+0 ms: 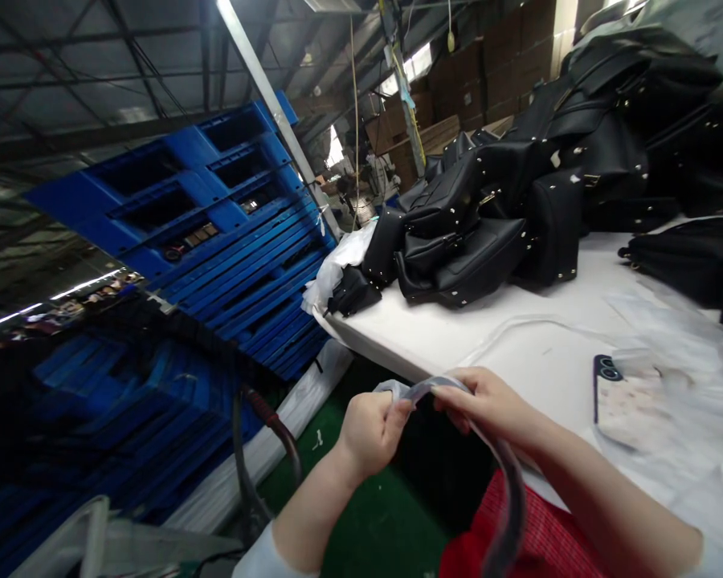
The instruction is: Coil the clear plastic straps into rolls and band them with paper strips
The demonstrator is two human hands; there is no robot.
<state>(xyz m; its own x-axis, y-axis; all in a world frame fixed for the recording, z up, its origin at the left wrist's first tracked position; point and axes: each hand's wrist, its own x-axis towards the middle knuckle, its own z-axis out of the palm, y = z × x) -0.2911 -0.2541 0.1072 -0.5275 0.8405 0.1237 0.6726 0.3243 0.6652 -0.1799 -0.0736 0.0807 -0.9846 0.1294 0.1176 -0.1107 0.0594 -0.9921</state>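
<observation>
My left hand is closed in a fist around one end of a long strap, where some clear plastic bunches up. A short way to the right, my right hand pinches the same strap between thumb and fingers. From there the strap curves down past my right forearm, over the red cloth at my lap, and its lower end runs out of view. It looks dark grey and seems sheathed in thin clear plastic, though blur hides the detail. Both hands are off the table's near edge, above the green floor.
Black handbags are piled across the white table. A phone and loose clear plastic lie at its right. Blue pallets are stacked on the left, near a curved handle and a slanting white post.
</observation>
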